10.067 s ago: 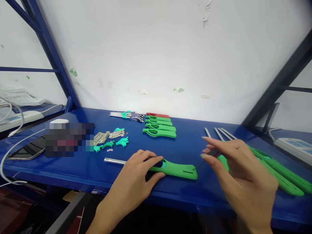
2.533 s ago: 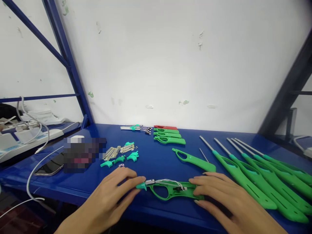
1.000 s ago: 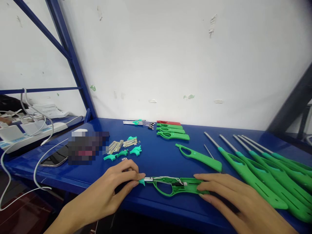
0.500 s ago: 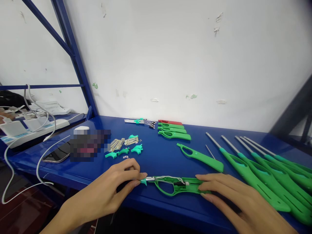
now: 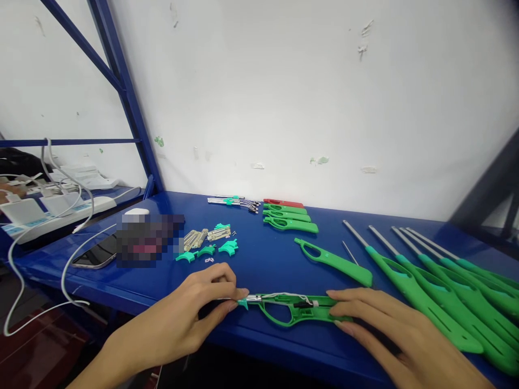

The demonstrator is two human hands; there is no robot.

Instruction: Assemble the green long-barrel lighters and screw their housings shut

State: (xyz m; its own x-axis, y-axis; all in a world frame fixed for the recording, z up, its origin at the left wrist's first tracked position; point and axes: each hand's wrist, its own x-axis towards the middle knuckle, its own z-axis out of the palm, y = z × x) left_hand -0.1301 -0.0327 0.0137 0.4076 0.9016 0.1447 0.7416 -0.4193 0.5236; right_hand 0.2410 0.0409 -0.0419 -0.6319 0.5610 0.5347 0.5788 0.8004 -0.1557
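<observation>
At the table's front edge lies an open green lighter handle half (image 5: 326, 312), hollow side up. My left hand (image 5: 203, 305) pinches the teal collar (image 5: 243, 303) of a metal lighter tube (image 5: 254, 299) at the handle's left end. A white wire (image 5: 286, 295) runs from the tube to a black cylindrical part (image 5: 302, 304) inside the shell. The fingers of my right hand (image 5: 385, 324) close on the shell's right end, thumb below and fingers above. Beyond it rests another green handle half (image 5: 340, 263), beside a thin metal rod (image 5: 350, 252).
Several long green lighters (image 5: 421, 302) lie at right. Farther back are green handle halves (image 5: 292, 224), a red one (image 5: 284, 203), and wired tubes (image 5: 227, 201). Teal pieces (image 5: 228, 247) and clear parts (image 5: 197, 240) lie left of centre, near a phone (image 5: 95, 252) and white cable (image 5: 65, 275).
The tube and black part have shifted slightly right along the shell, together with my left hand. My right hand keeps its hold on the handle half.
</observation>
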